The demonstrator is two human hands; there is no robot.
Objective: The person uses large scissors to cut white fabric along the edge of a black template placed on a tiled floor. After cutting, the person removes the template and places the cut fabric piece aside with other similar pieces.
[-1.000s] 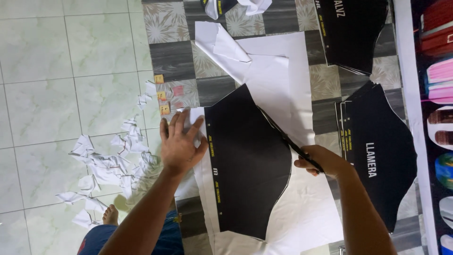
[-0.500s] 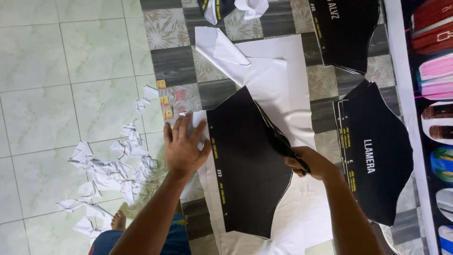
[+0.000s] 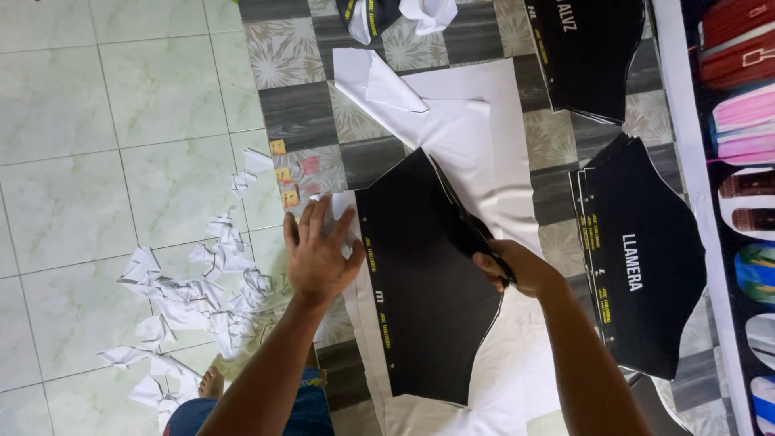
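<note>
On the white sheet (image 3: 476, 153) spread over the checkered surface lies a black cut panel (image 3: 428, 282), and the left hand (image 3: 319, 254) rests flat at the panel's left edge with its fingers spread, gripping nothing. At the panel's right edge the right hand (image 3: 517, 270) is closed around dark scissors (image 3: 476, 234), whose blades seem to run along that edge, though they blur into the black. Right of the panel sits a stack of black panels (image 3: 646, 258); left of it, white scraps (image 3: 186, 299) litter the tiled floor (image 3: 81, 121).
</note>
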